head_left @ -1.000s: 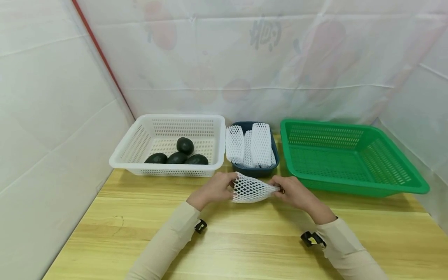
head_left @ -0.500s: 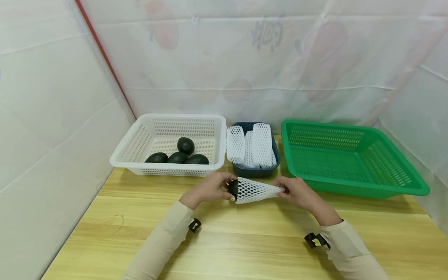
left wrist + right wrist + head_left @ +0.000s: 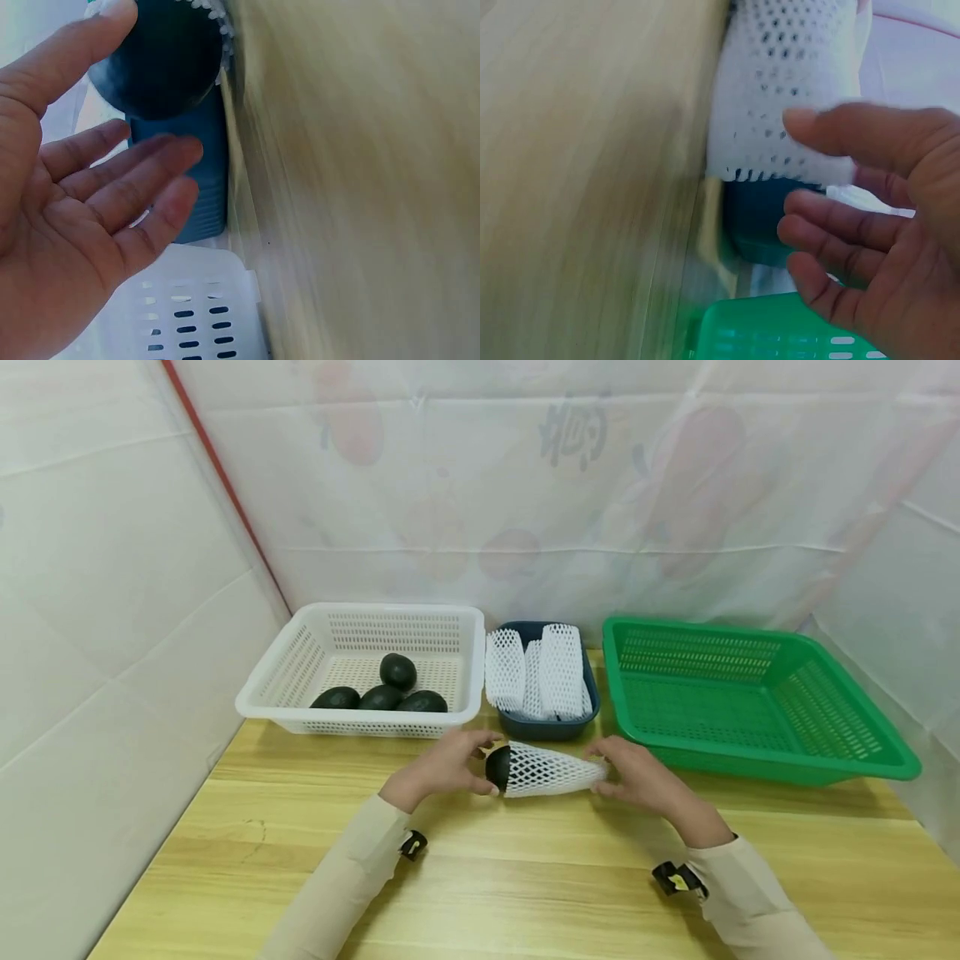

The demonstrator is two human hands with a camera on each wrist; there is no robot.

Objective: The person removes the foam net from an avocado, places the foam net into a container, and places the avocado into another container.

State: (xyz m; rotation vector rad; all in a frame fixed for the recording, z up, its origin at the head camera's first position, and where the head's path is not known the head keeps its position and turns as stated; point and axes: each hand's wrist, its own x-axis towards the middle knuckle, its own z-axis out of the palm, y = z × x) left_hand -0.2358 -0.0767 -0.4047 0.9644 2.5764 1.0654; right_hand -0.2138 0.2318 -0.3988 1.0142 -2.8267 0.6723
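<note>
A dark avocado (image 3: 497, 768) lies on the table inside a white foam net sleeve (image 3: 551, 771), its left end sticking out. Around that bare end my left hand (image 3: 446, 768) is spread, fingers loosely bent. In the left wrist view its thumb overlaps the edge of the avocado (image 3: 161, 60), and the other fingers stand apart from it. At the sleeve's right end, my right hand (image 3: 641, 777) has its thumb and fingers parted. The right wrist view shows the loose end of the net sleeve (image 3: 787, 97) spread out, with the thumb close to it; whether they touch I cannot tell.
Behind to the left, a white basket (image 3: 360, 717) holds several avocados (image 3: 397, 672). A dark blue tub (image 3: 551, 729) with several foam net sleeves (image 3: 561, 668) stands in the middle. At right is a green basket (image 3: 757, 752). The wooden table (image 3: 525, 885) extends in front.
The avocado's dark end has come into view at the sleeve's left opening. My right hand has let go of the gathered sleeve end, which has widened. My left fingers have spread off the avocado.
</note>
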